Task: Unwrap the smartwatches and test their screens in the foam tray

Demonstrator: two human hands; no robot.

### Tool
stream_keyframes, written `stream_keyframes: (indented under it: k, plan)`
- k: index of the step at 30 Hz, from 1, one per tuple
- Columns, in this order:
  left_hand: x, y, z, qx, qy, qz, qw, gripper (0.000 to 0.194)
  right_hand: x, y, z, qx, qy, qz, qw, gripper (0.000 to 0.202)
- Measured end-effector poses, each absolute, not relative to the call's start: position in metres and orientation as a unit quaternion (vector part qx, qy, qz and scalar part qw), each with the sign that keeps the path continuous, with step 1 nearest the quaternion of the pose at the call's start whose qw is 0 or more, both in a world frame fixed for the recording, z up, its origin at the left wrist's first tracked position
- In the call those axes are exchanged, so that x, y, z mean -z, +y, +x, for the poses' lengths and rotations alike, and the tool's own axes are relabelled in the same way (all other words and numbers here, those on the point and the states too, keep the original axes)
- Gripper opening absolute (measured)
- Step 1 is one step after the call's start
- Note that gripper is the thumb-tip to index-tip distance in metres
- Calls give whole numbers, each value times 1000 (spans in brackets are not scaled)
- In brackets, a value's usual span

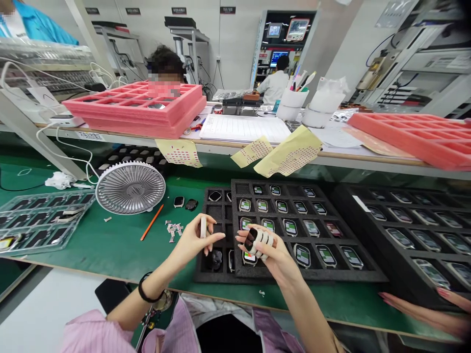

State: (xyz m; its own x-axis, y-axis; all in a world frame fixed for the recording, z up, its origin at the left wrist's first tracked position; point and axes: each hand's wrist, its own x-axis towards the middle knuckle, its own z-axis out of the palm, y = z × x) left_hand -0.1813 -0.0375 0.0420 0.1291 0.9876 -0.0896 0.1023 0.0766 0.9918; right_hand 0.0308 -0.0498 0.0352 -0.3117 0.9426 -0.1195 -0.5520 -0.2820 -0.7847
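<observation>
My left hand [196, 233] pinches a smartwatch case [203, 227] that is seen edge-on, so its face cannot be made out. Facing it, my right hand [274, 250] is wrapped round a stack of smartwatch cases [260, 242]. The front one shows a dark screen. Both hands are over a black foam tray [265, 271] with smartwatches in many compartments, several with lit screens, such as one lit watch [302, 255]. This tray overlaps a second black foam tray [204, 274] on its left, which holds a few watches and partly lies hidden.
A round grey fan [131, 188], an orange stick [152, 222] and small pale scraps [173, 230] lie left on the green bench. Further left is a clear plastic tray [79, 220]. Another person's hand [423, 309] touches the black tray stack [390, 267] at right. Pink foam trays [140, 122] stand on the shelf.
</observation>
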Motion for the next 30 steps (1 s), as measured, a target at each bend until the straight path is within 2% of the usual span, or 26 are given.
stream_keyframes:
  k: [4, 9, 17, 22, 26, 30]
  plan:
    - [-32, -31, -182, -394, 467, 425, 668, 51, -33, -55, 42, -720, -333, -316, 520, 38]
    - [-24, -27, -177, -370, 417, 337, 758, 37, -32, -64, 59, -679, -338, -348, 551, 38]
    - [-16, -21, -174, -354, 419, 317, 774, 28, -17, -89, 119, -567, -280, -412, 656, 40]
    - [-15, -8, -172, -355, 430, 322, 765, 25, -3, -116, 163, -453, -183, -458, 743, 41]
    - [-16, 10, -168, -360, 460, 318, 747, 30, 4, -136, 185, -371, -106, -484, 786, 35]
    - [-19, 24, -163, -335, 491, 335, 731, 41, 14, -149, 199, -361, -90, -473, 799, 28]
